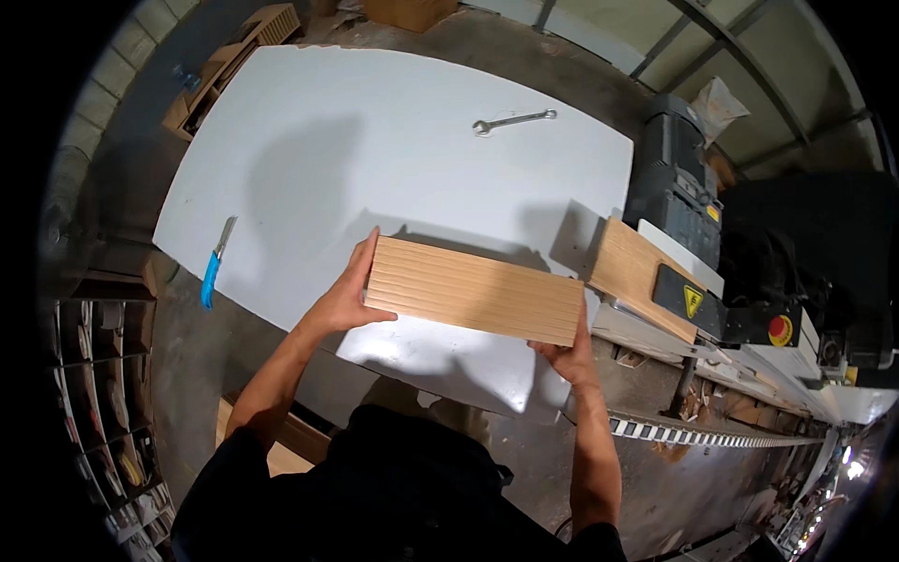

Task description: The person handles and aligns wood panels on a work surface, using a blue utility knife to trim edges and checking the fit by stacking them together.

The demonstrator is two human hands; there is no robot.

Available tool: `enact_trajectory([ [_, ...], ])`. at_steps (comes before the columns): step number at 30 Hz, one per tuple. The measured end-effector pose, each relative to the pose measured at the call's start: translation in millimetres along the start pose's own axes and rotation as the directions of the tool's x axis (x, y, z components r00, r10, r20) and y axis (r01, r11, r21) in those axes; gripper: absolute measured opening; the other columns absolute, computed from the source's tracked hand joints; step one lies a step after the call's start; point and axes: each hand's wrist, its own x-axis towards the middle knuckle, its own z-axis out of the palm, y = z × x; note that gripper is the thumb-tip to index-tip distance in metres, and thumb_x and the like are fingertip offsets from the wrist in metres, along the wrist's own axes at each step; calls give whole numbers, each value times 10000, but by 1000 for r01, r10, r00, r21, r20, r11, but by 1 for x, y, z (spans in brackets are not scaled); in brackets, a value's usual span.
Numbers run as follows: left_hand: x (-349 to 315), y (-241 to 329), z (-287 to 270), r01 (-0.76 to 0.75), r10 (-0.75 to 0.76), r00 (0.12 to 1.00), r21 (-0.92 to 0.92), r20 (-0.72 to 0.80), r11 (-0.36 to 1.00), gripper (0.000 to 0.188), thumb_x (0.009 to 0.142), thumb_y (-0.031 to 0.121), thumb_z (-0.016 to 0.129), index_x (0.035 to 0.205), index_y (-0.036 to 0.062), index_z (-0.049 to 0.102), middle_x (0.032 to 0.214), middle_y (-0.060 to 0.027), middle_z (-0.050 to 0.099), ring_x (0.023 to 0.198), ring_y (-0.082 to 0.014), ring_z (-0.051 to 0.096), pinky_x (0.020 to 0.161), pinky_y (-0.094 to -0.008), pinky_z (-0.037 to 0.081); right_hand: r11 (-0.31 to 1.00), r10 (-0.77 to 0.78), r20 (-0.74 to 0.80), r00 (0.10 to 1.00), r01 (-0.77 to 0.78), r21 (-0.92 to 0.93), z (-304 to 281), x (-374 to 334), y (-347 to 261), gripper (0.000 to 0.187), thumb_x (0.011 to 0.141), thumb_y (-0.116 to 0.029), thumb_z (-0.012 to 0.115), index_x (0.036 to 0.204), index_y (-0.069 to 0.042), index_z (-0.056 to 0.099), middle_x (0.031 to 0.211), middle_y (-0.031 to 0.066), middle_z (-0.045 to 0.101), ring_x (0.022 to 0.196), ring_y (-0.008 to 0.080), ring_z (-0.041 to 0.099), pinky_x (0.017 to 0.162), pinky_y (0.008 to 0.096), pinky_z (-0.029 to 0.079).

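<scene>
A rectangular light-brown wooden board (476, 290) with fine lengthwise grooves is held level over the near edge of the white table (421, 140). My left hand (345, 298) grips its left end, thumb along the near edge and fingers up the side. At the opposite end, my right hand (573, 358) closes round the near corner, with some fingers hidden beneath. A combination wrench (514, 122) lies at the table's far right. Near the left edge rests a utility knife (214, 267) with a blue handle, its blade pointing away from me.
On the right stands a machine with a red button (780, 330), a yellow warning label (692, 301) and a wooden panel (623, 262) leaning beside it. A compartment shelf (103, 403) is at lower left. A cardboard box (409, 13) sits beyond the table.
</scene>
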Motion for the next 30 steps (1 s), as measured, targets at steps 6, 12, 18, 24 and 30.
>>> enact_trajectory([
  [6,10,-21,-4,-99,95,994,96,52,990,1108,549,167,836,1434,40,181,1401,-169,281,1314,-332,295,1085,-407,322,623,495,34,868,-383,682,1,12,-28,1113,574,10,844,1441,-86,154,1319,91,408,1126,222,507,882,349,503],
  [12,-40,-5,3,-170,183,979,139,-91,976,956,534,172,822,1340,33,326,1314,-163,384,1244,-328,365,1060,-403,333,973,22,100,995,1,-230,-18,9,-1,1062,555,13,845,1414,-45,223,1249,83,467,1127,209,487,913,335,468],
  [18,-187,14,55,-47,100,902,134,-420,990,959,513,208,848,1312,8,357,1255,-187,422,1199,-336,396,1027,-416,358,924,-17,457,889,189,-333,13,0,-39,967,503,-112,853,1327,-9,357,1225,119,478,1130,246,478,979,375,383],
  [24,-349,34,175,173,-150,653,-47,-743,984,1013,508,210,875,1347,10,343,1281,-166,414,1208,-314,403,1030,-391,358,976,-169,790,589,212,51,62,-63,-69,853,570,-107,771,1327,-14,388,1227,105,499,1139,248,480,984,364,383],
  [30,-455,48,324,105,-497,271,-488,-824,867,979,551,198,870,1362,22,351,1252,-142,432,1208,-260,416,1022,-372,380,953,105,988,114,271,-133,122,-91,-52,961,641,-271,842,1396,2,314,1317,167,444,1203,293,438,1013,379,358],
])
